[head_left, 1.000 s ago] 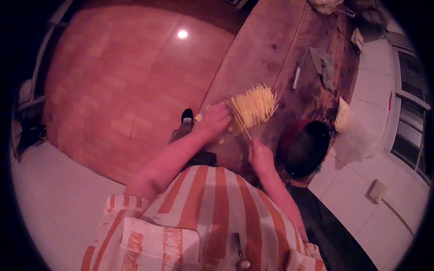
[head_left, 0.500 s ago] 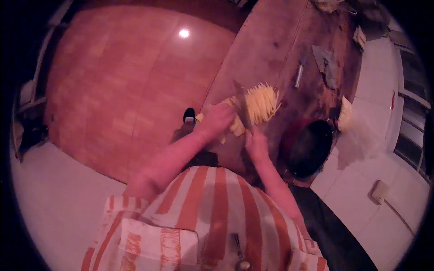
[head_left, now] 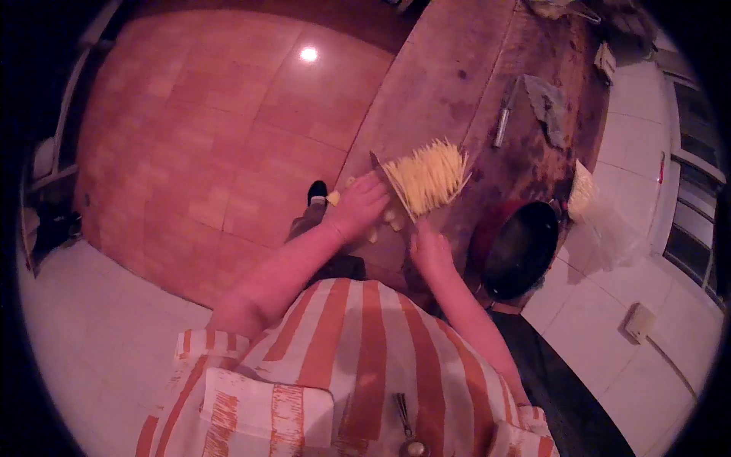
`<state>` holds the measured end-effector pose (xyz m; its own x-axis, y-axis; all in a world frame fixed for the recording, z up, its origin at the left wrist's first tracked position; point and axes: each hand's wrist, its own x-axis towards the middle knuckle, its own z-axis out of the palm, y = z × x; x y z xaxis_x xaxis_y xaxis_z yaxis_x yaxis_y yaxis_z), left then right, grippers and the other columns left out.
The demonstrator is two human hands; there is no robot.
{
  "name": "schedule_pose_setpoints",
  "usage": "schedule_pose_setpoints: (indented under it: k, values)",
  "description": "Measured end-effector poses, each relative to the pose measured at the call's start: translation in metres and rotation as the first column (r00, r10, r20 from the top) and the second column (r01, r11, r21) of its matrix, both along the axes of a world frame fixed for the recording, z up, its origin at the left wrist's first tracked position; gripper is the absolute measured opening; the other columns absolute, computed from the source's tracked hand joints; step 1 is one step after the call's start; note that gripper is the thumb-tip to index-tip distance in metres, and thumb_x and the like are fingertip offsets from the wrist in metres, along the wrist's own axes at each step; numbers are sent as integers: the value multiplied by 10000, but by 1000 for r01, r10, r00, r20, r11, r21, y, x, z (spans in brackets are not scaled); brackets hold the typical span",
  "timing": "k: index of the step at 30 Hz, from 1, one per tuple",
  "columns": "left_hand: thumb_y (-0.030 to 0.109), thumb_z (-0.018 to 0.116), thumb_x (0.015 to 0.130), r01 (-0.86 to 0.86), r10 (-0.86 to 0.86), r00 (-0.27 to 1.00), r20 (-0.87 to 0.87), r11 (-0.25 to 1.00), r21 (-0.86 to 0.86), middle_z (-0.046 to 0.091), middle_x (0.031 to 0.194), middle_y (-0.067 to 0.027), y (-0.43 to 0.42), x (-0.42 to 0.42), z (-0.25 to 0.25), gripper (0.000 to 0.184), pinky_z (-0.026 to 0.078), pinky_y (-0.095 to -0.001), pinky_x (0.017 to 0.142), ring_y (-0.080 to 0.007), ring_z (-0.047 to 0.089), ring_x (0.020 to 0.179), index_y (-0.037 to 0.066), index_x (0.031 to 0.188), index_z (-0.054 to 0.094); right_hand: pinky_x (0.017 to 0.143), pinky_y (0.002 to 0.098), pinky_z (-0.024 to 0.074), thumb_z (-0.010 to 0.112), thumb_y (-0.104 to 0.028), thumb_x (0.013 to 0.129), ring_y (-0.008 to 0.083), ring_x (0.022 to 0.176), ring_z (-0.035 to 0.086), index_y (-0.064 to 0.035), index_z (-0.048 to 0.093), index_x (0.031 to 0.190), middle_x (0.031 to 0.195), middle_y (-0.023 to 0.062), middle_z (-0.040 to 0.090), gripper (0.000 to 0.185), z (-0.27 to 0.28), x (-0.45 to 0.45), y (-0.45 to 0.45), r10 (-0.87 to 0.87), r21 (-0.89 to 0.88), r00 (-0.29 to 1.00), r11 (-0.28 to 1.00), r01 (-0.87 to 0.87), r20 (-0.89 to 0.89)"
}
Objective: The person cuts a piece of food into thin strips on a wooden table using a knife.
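My right hand (head_left: 432, 250) grips the handle of a kitchen knife (head_left: 376, 161), whose blade stands on edge across the wooden table. Along the blade's right side lies a thick pile of thin yellow strips (head_left: 429, 179) that look like shredded potato. On the other side, my left hand (head_left: 362, 204) rests with bent fingers close to the blade, over pale yellow potato slices (head_left: 392, 219). The hand hides most of the slices. One small yellow piece (head_left: 333, 198) shows left of that hand, near the table's edge.
A dark pan with a red outside (head_left: 521, 250) stands right of my right hand. Farther up the wooden table (head_left: 426, 84) lie a metal-handled tool (head_left: 502, 126) and a grey cloth (head_left: 547, 110). A plastic bag (head_left: 609, 240) hangs by the right edge.
The knife has shifted left, and the strip pile now reaches farther left against the blade. My left hand has drawn back slightly left; the right hand has lowered a little.
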<state>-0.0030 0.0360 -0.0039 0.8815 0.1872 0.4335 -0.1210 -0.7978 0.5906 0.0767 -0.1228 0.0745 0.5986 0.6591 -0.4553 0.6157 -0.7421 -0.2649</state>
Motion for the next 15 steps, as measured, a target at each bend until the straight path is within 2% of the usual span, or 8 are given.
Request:
schedule_pose_setpoints:
  k: [3,5,8,11,12,13,15]
  values:
    - [104,513,647,33,-33,999,-16,999,-1,529,955,-115,2,-1,-4,229,386,-394,873,-299,475,996,30,863,533,582,477,450,501,-133,800,386,634,567,-16,464,817,667,214,573,124,-12,2,8,3,86,1000,996,-5,20]
    - [101,526,638,22,-22,999,43,1000,-8,527,904,-108,0,2,0,223,409,-382,820,-292,488,933,35,851,535,589,477,447,501,-131,801,387,642,566,-14,465,814,673,214,571,124,-14,-1,0,-5,125,999,992,1,32]
    - [93,533,639,25,-25,1000,13,1000,-15,528,907,-108,1,3,4,236,409,-367,824,-287,488,936,31,867,537,597,475,442,502,-139,804,394,651,559,-16,460,820,676,217,565,131,-20,3,2,-58,249,996,968,39,70]
    - [94,530,651,28,-33,998,-59,997,-74,530,953,-108,-1,1,5,240,391,-357,864,-283,476,993,29,881,537,594,481,437,499,-146,808,404,652,553,-23,457,812,669,219,561,129,11,-3,-1,-139,228,990,964,135,2]
    - [94,530,651,36,-40,998,-54,996,-82,530,953,-108,-4,2,7,240,391,-357,864,-283,476,993,29,881,537,591,483,437,497,-144,807,404,648,554,-27,458,812,672,218,564,124,19,-3,-4,-77,122,997,990,75,19]
    - [93,525,659,10,-11,999,-47,1000,-17,527,984,-109,-3,0,10,240,381,-356,884,-281,465,1026,30,890,537,588,485,438,496,-143,807,405,644,555,-30,460,812,674,218,567,118,24,-4,-4,-11,18,1000,1000,10,27]
    - [93,520,667,-27,29,999,-43,998,57,525,1015,-111,1,-1,7,240,371,-354,904,-278,454,1058,31,898,537,583,489,439,494,-139,805,403,636,557,-31,459,809,668,219,568,113,29,-7,-7,-21,11,1000,1000,21,6]
